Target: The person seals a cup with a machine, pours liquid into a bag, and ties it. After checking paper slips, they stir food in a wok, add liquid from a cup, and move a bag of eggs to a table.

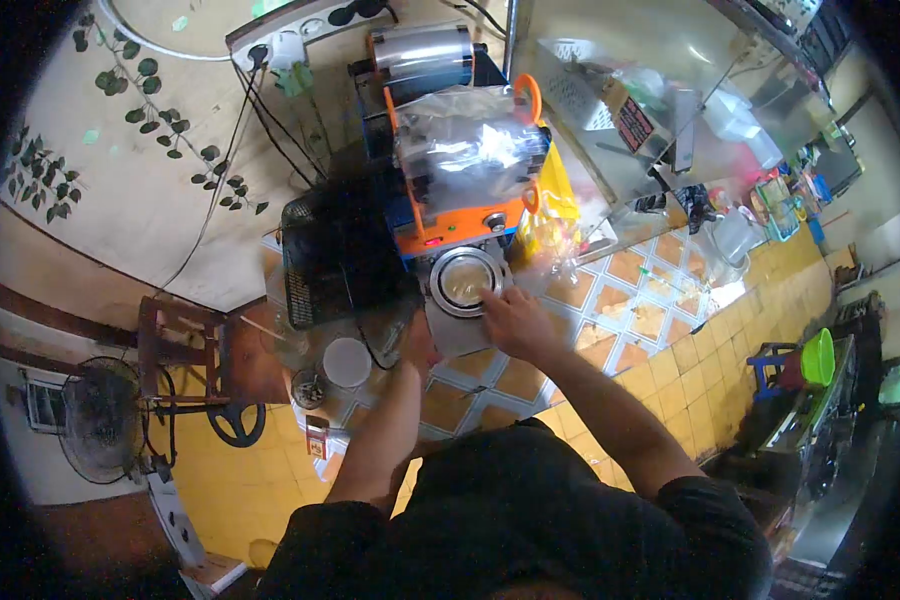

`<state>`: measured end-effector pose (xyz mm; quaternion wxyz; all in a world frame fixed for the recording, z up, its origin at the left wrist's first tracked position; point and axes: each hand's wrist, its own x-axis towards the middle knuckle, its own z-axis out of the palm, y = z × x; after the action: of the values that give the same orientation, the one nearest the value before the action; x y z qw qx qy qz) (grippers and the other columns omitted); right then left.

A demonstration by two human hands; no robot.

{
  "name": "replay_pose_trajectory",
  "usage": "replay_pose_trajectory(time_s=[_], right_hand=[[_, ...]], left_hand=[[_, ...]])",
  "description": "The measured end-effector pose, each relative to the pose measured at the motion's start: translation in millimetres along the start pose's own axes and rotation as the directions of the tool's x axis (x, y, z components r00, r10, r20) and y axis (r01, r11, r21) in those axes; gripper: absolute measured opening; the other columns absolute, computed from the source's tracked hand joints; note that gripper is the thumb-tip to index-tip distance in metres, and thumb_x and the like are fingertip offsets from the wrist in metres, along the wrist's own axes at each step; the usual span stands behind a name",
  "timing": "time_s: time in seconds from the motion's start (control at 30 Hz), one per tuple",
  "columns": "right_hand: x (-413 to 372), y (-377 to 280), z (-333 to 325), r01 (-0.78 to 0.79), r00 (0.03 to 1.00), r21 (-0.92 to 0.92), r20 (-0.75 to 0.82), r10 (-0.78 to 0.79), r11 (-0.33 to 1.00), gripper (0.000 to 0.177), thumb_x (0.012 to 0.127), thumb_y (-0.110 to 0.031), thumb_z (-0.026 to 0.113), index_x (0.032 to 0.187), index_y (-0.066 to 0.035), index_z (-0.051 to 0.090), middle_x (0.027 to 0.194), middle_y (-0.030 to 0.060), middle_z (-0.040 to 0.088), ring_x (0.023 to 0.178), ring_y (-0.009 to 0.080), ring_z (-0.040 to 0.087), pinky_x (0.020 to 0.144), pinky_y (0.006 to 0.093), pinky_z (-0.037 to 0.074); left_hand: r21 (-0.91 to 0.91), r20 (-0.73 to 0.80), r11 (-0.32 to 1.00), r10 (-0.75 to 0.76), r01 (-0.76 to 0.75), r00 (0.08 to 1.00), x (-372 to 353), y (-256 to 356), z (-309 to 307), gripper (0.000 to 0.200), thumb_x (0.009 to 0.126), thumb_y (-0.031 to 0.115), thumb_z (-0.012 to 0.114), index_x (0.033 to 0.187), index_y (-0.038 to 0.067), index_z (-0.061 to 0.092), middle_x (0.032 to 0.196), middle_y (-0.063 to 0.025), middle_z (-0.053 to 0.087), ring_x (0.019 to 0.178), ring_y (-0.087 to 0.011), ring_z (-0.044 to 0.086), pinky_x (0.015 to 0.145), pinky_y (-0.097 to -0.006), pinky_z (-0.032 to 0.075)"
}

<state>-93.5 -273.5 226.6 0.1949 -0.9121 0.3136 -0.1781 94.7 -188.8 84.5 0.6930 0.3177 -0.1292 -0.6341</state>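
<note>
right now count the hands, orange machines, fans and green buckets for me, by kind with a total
hands: 2 (left hand, right hand)
orange machine: 1
fan: 1
green bucket: 1
total: 5

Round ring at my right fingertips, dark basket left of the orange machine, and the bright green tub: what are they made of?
The ring looks like smooth metal, given its silvery shine. The basket seems to be black moulded plastic, judging by its regular lattice. The tub is likely glossy plastic, from its even, vivid colour.
</note>
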Motion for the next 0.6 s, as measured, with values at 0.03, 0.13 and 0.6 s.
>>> replay_pose_trajectory(time_s=[0.03,0.13,0.6], right_hand=[[2.8,7.0,5.2,0.062,0.986,-0.111,0.16,-0.043,0.992,0.026,0.084,-0.018,0.059,0.108,-0.007,0.061,0.1,0.0172,0.063,0.093,0.0368,0.06,0.081,0.0478,0.049],[4.3,17.9,-1.7,0.175,0.954,-0.106,0.266,-0.142,0.979,0.034,0.085,-0.026,0.059,0.113,-0.007,0.059,0.106,0.0199,0.06,0.1,0.0399,0.057,0.085,0.0488,0.048],[14.0,-28.8,-44.4,-0.168,0.978,0.002,-0.125,0.167,0.986,0.067,0.069,-0.026,0.072,0.128,-0.008,0.046,0.115,0.0235,0.047,0.107,0.041,0.048,0.093,0.0482,0.043]], left_hand=[[-0.059,0.014,0.997,-0.043,0.044,0.999,4.4,0.8,-2.1,0.051,0.098,0.044,0.035,0.126,0.008,0.056,0.125,-0.0115,0.061,0.112,-0.0295,0.059,0.101,-0.0436,0.045],[-0.145,0.013,0.987,-0.072,0.074,0.997,9.8,18.3,13.6,0.052,0.098,0.045,0.035,0.127,0.008,0.055,0.124,-0.0116,0.061,0.111,-0.0298,0.06,0.101,-0.044,0.045],[-0.266,0.089,0.917,-0.283,0.296,0.955,-13.9,38.8,48.9,0.056,0.095,0.053,0.035,0.129,0.011,0.054,0.127,-0.0096,0.058,0.115,-0.0271,0.057,0.099,-0.0497,0.044]])
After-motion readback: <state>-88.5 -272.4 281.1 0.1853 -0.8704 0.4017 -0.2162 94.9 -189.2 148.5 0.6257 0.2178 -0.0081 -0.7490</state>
